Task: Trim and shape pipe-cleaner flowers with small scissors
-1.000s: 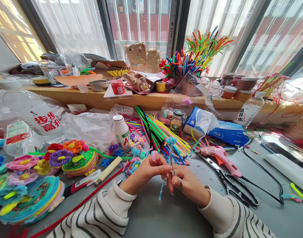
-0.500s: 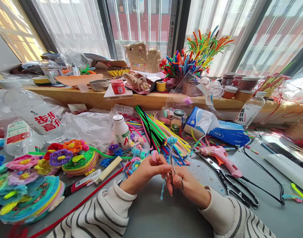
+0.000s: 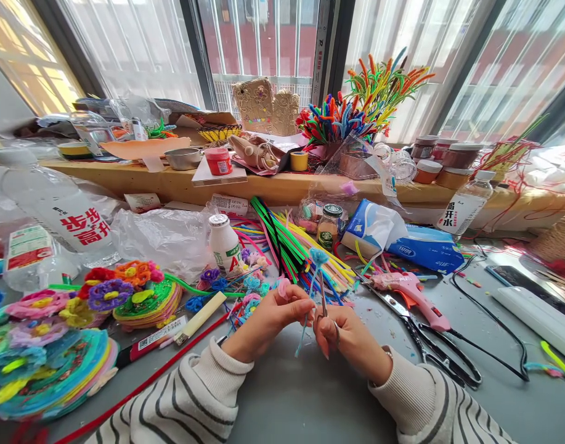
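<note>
My left hand (image 3: 273,320) pinches the stem of a light blue pipe-cleaner flower (image 3: 317,258), whose loose tail hangs down between my hands. A pink pipe-cleaner piece (image 3: 283,287) sits on top of my left fingers. My right hand (image 3: 344,336) is closed round a small pair of scissors (image 3: 323,302), with its blades up against the blue stem. Both hands meet above the grey table (image 3: 310,401), just in front of a pile of loose pipe cleaners (image 3: 291,246).
A pink glue gun (image 3: 409,290) and large black scissors (image 3: 430,345) lie to the right. Finished pipe-cleaner flowers and discs (image 3: 55,345) fill the left. A small white bottle (image 3: 224,243), a jar, tissue packs and plastic bags stand behind. The wooden shelf (image 3: 264,185) holds clutter.
Both hands shifted slightly up and left with the blue flower. Its hanging tail swung a little leftward. The view dipped slightly.
</note>
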### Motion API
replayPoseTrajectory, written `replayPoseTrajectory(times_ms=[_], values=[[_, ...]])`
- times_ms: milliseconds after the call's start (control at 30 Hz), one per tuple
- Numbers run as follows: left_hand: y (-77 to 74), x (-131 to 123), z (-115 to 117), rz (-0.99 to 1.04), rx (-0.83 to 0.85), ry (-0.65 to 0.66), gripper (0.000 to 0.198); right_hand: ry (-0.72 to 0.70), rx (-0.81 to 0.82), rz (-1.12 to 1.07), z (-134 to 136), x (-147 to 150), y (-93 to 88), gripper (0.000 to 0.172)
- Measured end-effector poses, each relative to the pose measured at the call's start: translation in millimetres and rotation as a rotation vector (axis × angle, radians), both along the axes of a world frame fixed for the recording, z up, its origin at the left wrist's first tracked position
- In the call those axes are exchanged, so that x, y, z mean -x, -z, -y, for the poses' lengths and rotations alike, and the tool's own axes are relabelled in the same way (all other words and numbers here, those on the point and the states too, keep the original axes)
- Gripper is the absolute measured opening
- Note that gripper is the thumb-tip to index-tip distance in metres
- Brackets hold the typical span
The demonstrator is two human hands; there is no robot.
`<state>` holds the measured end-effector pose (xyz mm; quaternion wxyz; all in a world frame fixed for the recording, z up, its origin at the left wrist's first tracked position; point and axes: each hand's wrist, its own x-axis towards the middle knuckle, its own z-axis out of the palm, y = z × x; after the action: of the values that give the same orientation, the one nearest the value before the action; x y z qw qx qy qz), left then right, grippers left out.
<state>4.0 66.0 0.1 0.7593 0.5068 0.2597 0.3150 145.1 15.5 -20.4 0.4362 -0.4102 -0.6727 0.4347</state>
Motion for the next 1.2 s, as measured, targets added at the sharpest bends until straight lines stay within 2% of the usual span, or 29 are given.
replayPoseTrajectory(times_ms=[100,300,400,533,767,933,1067,1200], values=[[-1.2,0.7,-0.3,0.038,0.065,-0.024,0.013,-0.001,-0.023,0.009,-0.8,-0.2,-0.8,0.063],[-2.3,1.2,-1.2,0.042,0.099,-0.083,0.013,0.147,0.003,-0.019,-2.5,0.1,-5.7,0.029],[-0.7,0.6,-1.1,-0.003,0.058,-0.101,0.013,0.142,0.021,-0.035,-2.8,1.0,-7.0,0.024],[1.0,0.4,-1.2,-0.033,0.037,-0.110,0.012,0.104,0.038,-0.035,-1.8,1.8,-8.3,0.028],[-1.7,4.2,-7.5,0.156,0.248,-0.242,0.009,0.037,0.152,-0.064,0.4,2.2,-9.3,0.033],[-1.5,5.5,-9.7,0.235,0.298,-0.255,0.008,0.008,0.270,-0.114,0.4,4.1,-8.1,0.037],[0.4,5.6,-11.0,0.238,0.308,-0.287,0.009,-0.018,0.284,-0.066,-0.8,3.6,-0.4,0.052],[0.5,6.1,-12.5,0.228,0.301,-0.271,0.008,-0.004,0.227,-0.053,-0.5,3.8,6.3,0.065]])
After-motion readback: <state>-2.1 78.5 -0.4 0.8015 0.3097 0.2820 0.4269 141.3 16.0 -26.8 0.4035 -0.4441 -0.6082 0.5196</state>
